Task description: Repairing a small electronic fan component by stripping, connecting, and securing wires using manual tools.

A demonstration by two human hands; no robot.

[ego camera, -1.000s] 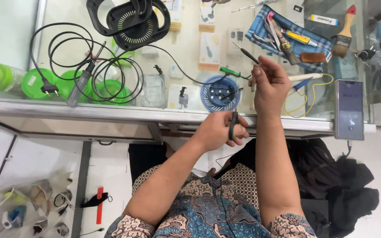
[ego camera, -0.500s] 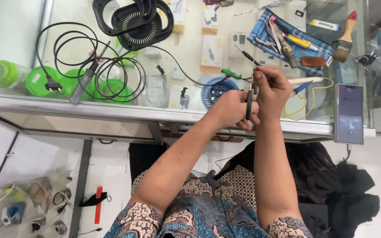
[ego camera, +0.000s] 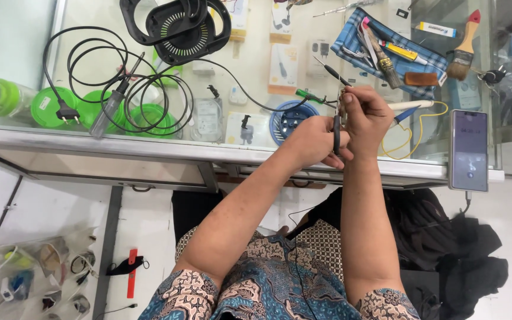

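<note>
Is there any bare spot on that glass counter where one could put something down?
Bare glass shows at the far left, left of the coiled black cable and above the green lids. A smaller strip lies between the yellow wire and the phone. The middle is crowded: cable, black round fan, blue cloth with tools, and both hands, left hand and right hand.

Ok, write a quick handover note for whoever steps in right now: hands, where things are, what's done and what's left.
Left hand: grips a slim black tool, held upright.
Right hand: pinches a small part at the tool's tip, above the glass counter.
Nearby: green-handled screwdriver, blue round reel, phone at the right edge.
Done: tool and part brought together.
Left: work on the part; its state is too small to tell.
</note>
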